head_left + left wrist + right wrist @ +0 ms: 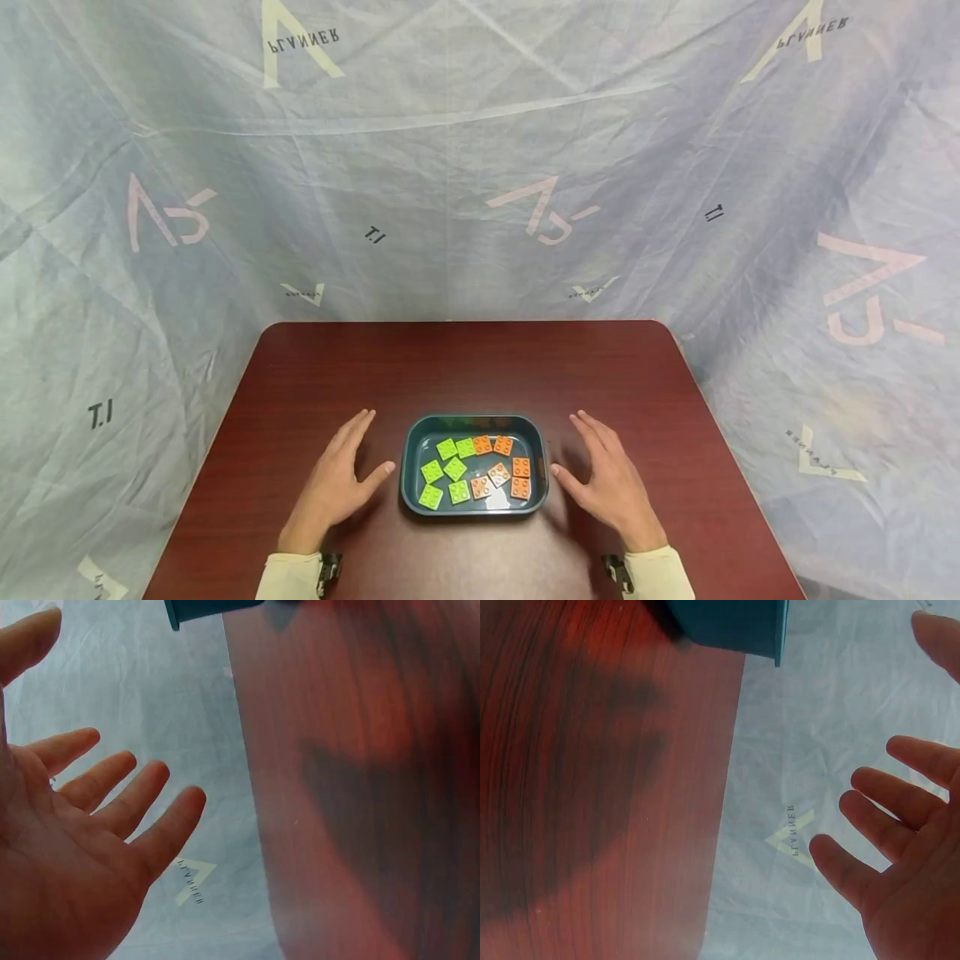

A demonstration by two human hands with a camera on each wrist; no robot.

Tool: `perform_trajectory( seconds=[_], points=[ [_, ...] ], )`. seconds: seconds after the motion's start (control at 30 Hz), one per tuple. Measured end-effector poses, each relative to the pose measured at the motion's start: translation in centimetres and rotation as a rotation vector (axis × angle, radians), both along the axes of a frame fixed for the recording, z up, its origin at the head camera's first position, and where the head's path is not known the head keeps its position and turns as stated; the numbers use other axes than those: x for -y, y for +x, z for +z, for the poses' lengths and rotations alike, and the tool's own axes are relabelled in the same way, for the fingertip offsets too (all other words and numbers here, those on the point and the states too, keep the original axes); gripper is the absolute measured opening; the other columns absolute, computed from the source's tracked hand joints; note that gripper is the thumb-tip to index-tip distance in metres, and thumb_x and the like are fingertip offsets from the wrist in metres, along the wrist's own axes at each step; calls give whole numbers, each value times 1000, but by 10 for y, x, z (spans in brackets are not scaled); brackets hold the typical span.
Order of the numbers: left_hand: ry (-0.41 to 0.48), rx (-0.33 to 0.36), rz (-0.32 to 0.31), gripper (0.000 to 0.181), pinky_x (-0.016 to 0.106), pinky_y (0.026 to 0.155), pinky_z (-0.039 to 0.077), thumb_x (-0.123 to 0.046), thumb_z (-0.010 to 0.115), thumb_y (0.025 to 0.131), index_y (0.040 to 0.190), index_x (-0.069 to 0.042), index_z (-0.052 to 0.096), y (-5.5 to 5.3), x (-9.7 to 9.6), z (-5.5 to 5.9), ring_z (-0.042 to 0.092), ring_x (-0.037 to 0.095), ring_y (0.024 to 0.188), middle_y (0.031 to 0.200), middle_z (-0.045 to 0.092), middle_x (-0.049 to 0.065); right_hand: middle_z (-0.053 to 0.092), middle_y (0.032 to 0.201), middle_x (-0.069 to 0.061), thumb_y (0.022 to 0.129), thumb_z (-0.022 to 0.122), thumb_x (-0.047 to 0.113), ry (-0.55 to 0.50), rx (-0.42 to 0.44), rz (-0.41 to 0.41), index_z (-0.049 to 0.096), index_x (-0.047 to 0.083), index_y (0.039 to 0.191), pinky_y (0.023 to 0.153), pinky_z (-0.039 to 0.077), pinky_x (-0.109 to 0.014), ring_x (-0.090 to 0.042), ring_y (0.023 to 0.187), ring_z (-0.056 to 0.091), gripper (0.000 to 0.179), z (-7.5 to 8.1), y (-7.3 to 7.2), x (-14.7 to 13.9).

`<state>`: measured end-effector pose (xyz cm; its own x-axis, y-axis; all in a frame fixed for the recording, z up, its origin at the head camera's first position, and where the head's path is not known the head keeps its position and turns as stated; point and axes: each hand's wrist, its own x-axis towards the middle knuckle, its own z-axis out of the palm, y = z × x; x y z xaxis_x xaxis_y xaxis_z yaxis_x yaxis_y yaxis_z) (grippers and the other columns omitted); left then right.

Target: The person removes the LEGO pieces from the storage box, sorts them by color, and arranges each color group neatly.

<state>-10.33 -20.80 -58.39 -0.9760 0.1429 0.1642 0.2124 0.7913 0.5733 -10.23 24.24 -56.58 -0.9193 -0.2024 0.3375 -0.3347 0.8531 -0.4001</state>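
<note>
A dark teal tray point(474, 512) stands on the table between my two hands. Inside it, lime green bricks point(453, 469) lie on the left half and orange bricks point(521, 467) on the right half, all with studs up. My left hand point(337, 483) is held left of the tray, fingers extended and thumb toward the rim, holding nothing. On the other side my right hand point(611, 483) mirrors it, its thumb tip close to the tray's right edge; whether it touches cannot be told. Both wrist views show bare palms, with a tray corner point(214, 607) at the top.
The reddish-brown table point(465, 367) has rounded far corners. Pale printed cloth point(450, 192) hangs behind it and along both sides. A dark device is strapped at each wrist, by the light sleeves point(288, 577).
</note>
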Motion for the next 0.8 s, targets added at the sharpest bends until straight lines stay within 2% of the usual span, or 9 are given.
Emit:
perform_trajectory(
  seconds=[0.13, 0.23, 0.43, 0.57, 0.8],
  points=[
    [91, -46, -23, 87, 62, 107, 50, -40, 81, 94, 164, -15, 38, 0, -4, -12, 51, 42, 144, 163, 44, 18, 56, 156, -11, 83, 88, 44, -11, 7, 7, 52, 11, 155, 109, 50, -56, -31, 141, 53, 87, 2, 0, 3],
    [169, -52, -35, 83, 54, 100, 57, -31, 84, 92, 162, -14, 42, 2, -7, -18, 58, 40, 137, 158, 49, 18, 59, 152, -12, 82, 90, 41, -24, 9, 19, 55, 10, 153, 107, 52, -57, -32, 138, 57, 84, 3, 0, 8],
    [323, 21, -34, 76, 51, 93, 61, -21, 84, 93, 159, -16, 46, 8, -13, -23, 64, 40, 128, 149, 54, 20, 66, 144, -11, 81, 93, 36, -56, -17, 62, 62, 10, 145, 105, 54, -53, -30, 132, 63, 76, 0, -3, 18],
    [394, 85, -31, 74, 48, 91, 62, -17, 84, 92, 157, -19, 49, 12, -16, -28, 65, 41, 127, 148, 54, 22, 70, 137, -10, 81, 93, 30, -85, -32, 102, 65, 8, 141, 103, 56, -51, -28, 126, 67, 69, -6, -5, 26],
    [515, 183, -26, 68, 33, 85, 63, -14, 85, 91, 152, -16, 55, 15, -20, -36, 65, 42, 125, 142, 57, 20, 73, 127, -6, 80, 95, 20, -140, 35, 151, 70, 8, 133, 94, 61, -43, -22, 116, 71, 60, -12, -10, 42]
  ],
)
